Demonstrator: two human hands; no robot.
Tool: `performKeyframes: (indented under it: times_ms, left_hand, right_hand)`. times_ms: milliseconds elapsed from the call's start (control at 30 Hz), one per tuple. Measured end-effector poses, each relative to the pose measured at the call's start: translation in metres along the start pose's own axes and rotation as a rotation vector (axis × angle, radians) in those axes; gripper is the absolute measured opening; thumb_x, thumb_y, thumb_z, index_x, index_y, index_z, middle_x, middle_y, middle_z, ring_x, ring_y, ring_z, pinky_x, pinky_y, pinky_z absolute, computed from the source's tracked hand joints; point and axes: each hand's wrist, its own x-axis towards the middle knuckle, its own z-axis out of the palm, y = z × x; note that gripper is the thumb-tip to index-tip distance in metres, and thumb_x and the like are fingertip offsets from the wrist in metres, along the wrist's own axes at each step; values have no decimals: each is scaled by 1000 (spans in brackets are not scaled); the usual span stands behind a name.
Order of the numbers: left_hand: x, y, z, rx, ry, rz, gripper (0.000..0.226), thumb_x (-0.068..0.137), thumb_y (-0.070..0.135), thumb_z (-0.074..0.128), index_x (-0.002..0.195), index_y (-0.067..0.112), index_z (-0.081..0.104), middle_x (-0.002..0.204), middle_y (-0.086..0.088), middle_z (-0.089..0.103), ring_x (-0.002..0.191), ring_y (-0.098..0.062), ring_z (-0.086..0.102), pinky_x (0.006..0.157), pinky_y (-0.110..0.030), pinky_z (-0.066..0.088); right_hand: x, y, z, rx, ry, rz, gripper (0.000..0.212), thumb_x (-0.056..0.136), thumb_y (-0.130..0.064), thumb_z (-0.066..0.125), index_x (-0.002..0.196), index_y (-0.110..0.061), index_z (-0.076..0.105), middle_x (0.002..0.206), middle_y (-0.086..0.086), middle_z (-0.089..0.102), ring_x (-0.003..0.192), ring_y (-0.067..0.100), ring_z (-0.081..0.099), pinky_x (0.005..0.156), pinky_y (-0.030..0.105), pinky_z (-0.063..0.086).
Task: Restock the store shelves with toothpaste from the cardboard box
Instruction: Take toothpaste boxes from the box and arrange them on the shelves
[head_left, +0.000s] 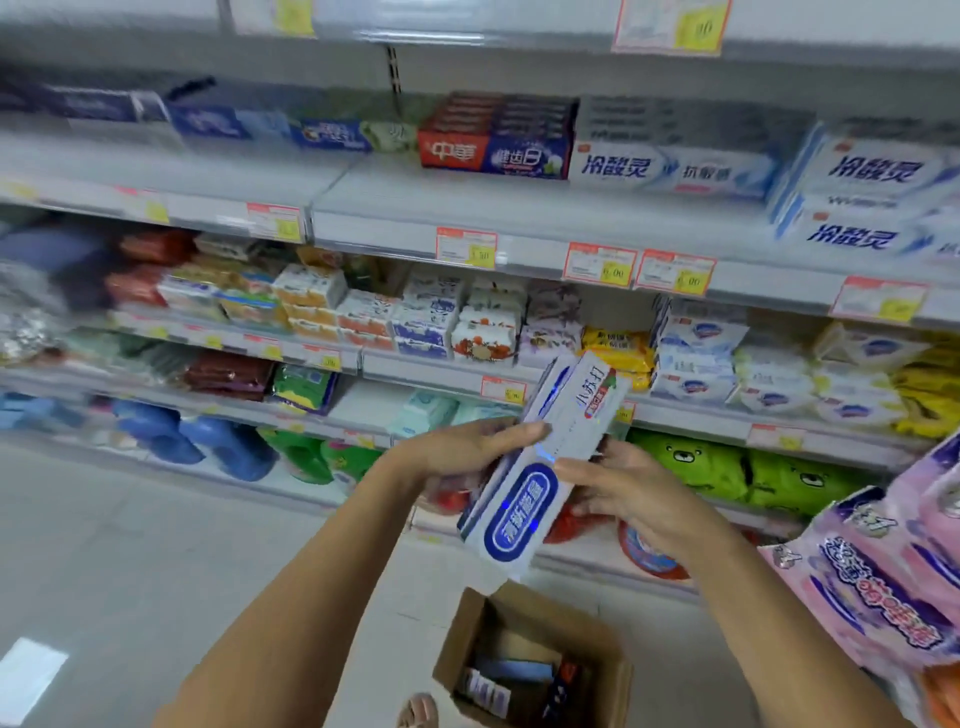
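Mid-frame, in front of the lower shelves, both hands hold a white-and-blue toothpaste carton in the air (may be two cartons stacked, hard to tell). Its long axis runs diagonally. The near end points down-left toward the cardboard box, and the far end points up-right toward the shelves. Its printed face is turned up to the camera.

The left hand grasps the carton's left long edge. Its digits lie across the front face, and the rest is hidden behind the carton. The right hand grasps the right edge, thumb on the front and fingers curled behind.

The cardboard box sits open on the floor directly below the hands, with a few small packs at its bottom. A sandalled foot is just beside its left side.

The toothpaste shelf is well above the hands. At its back stand red-and-blue cartons and, to their right, white-blue cartons, all lying lengthwise along the shelf. Price tags hang on its front edge. Green bear-faced packs sit behind the right hand, and pink packs hang at far right.
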Motion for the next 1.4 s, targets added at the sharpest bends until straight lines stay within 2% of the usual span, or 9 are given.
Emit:
performKeyframes:
  times_ms: [67,233,400,667,800,1000,1167,1300,1400]
  left_hand:
    - [-5,11,-5,-76,-73,2,35,89,43,40,115,21,49,82,11,72,71,-2,66,59,-15,53]
    - [-12,20,-29,-165,-154,18,50,75,27,75,120,22,54,109,-4,69,92,-19,67,88,-39,53]
    - [-22,34,-46,-261,-85,7,33,81,20,50,114,18,54,94,-7,72,78,-17,69,70,-28,57]
    - [-17,43,-53,-249,25,29,38,91,41,48,111,11,58,95,-8,72,78,-17,69,75,-29,56]
    - [-4,36,-50,-359,162,25,33,96,38,46,109,12,62,95,-10,71,82,-20,68,79,-35,54]
    - [13,14,-30,-612,530,82,11,94,17,53,99,9,58,76,-7,64,72,-19,61,70,-44,54]
    - [17,7,-10,-946,525,103,7,90,0,55,86,5,58,75,-12,68,87,-31,64,82,-57,50]
    - [19,6,4,-1096,479,119,7,89,-4,52,87,0,58,87,-19,66,83,-36,64,69,-53,54]
    - [20,12,13,-1152,477,148,10,90,-8,48,84,-3,56,93,-21,63,89,-38,61,63,-49,56]
  right_hand:
    - [0,-5,4,37,-41,-42,50,71,-15,79,117,-12,59,105,4,73,88,21,71,61,25,55]
    - [-1,-12,-1,185,23,-106,104,28,-41,95,120,-13,56,111,11,70,95,31,69,73,41,59]
    - [-9,-26,-22,198,131,-172,112,17,-46,95,117,-13,57,101,8,74,82,23,72,61,33,59]
    - [-9,-33,-24,219,177,-189,114,20,-46,95,122,-14,54,103,11,73,84,24,72,58,31,58]
    - [-8,-33,-19,268,210,-201,101,25,-40,95,115,-16,56,96,9,74,78,22,72,56,29,57]
    - [-1,-33,-23,592,369,-238,17,91,-22,53,106,-19,60,85,5,75,74,19,73,57,29,58]
    - [-1,-36,-34,687,518,-271,13,89,-10,55,101,-14,56,92,12,68,83,26,69,70,36,59]
    - [-5,-39,-44,747,534,-331,46,61,-14,78,100,-15,55,108,15,61,96,31,62,75,42,59]
    - [-6,-35,-47,766,539,-363,19,84,-2,57,97,-16,57,99,11,68,94,27,66,68,35,61]
